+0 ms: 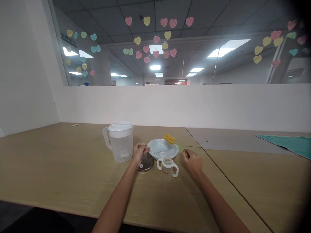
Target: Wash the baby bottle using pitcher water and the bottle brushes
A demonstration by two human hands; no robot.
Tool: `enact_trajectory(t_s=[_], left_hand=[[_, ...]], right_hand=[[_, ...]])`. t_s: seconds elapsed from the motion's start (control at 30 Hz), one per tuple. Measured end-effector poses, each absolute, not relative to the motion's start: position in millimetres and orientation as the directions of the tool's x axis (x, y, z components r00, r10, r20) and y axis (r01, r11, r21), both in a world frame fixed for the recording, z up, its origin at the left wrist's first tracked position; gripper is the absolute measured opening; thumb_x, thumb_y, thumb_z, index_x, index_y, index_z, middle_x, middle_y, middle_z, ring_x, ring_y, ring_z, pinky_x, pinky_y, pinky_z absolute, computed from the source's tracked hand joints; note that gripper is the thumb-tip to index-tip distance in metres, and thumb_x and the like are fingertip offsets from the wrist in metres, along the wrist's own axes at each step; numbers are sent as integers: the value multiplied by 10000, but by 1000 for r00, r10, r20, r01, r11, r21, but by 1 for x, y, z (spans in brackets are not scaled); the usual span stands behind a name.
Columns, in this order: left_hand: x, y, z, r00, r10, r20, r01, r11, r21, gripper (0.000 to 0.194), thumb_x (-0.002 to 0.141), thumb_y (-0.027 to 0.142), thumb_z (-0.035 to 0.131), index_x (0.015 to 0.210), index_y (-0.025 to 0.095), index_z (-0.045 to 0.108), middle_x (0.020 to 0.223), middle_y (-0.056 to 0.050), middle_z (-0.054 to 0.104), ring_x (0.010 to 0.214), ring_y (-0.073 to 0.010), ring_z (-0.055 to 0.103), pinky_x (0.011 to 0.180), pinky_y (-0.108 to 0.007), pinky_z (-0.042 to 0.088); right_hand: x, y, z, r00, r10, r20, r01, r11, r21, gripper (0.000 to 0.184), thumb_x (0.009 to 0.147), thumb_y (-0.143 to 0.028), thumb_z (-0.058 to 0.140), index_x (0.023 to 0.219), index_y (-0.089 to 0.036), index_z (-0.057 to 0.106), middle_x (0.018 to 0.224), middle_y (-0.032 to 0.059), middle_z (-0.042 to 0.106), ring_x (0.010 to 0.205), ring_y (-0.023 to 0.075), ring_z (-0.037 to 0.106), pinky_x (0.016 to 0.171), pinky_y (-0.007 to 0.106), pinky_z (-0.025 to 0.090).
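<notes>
My left hand [140, 152] is closed on the top of a dark dome-shaped cap [146, 161] that rests on the wooden table [60, 168]. My right hand [193, 161] is closed on the green handle of a yellow sponge brush [170, 139], whose sponge head lies over the rim of a white plate [162, 148]. A small clear bottle with two white handles [167, 165] stands open-topped between my hands, in front of the plate. A clear plastic pitcher with a white lid [120, 140] stands just left of my left hand.
A teal cloth [289, 144] lies at the far right of the table. A low white partition wall [170, 103] runs behind the table, with glass above it covered in paper hearts. A grey table section [230, 139] adjoins at the back right.
</notes>
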State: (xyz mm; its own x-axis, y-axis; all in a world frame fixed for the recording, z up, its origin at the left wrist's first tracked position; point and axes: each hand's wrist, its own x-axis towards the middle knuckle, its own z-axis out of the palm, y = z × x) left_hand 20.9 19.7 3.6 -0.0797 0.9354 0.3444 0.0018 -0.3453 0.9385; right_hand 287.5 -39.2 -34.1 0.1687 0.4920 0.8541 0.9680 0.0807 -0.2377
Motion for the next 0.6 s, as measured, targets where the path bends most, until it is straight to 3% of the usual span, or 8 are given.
enact_trajectory(t_s=[0.17, 0.33, 0.5, 0.6], left_hand=[[9, 15, -1, -119, 933, 338, 190, -313, 931, 405, 551, 331, 752, 780, 165, 463, 513, 49, 540, 484, -127, 551, 511, -242, 441], [4, 7, -5, -78, 868, 491, 687, -310, 657, 236, 770, 408, 546, 727, 176, 532, 613, 3, 577, 628, -137, 563, 613, -233, 377], [3, 10, -9, -19, 886, 464, 799, -266, 540, 200, 808, 290, 489, 672, 163, 565, 661, -31, 618, 653, -137, 568, 604, -228, 338], [5, 11, -12, 34, 892, 451, 842, -268, 468, 230, 805, 306, 498, 644, 164, 580, 674, -43, 636, 670, -152, 587, 601, -231, 338]], right_hand=[[287, -41, -33, 140, 499, 855, 971, 97, -216, 322, 830, -290, 382, 775, -155, 669, 651, 52, 666, 501, 115, 521, 509, 230, 241], [286, -40, -31, 183, 519, 835, 968, 51, -244, 336, 822, -287, 362, 722, -150, 652, 632, 59, 652, 485, 107, 488, 504, 237, 212], [286, -42, -29, 216, 546, 810, 965, 7, -262, 340, 820, -293, 361, 711, -153, 652, 633, 61, 654, 481, 108, 481, 509, 245, 203], [287, -42, -29, 213, 560, 801, 964, 13, -265, 322, 812, -293, 379, 725, -167, 662, 651, 52, 663, 509, 115, 502, 516, 245, 205]])
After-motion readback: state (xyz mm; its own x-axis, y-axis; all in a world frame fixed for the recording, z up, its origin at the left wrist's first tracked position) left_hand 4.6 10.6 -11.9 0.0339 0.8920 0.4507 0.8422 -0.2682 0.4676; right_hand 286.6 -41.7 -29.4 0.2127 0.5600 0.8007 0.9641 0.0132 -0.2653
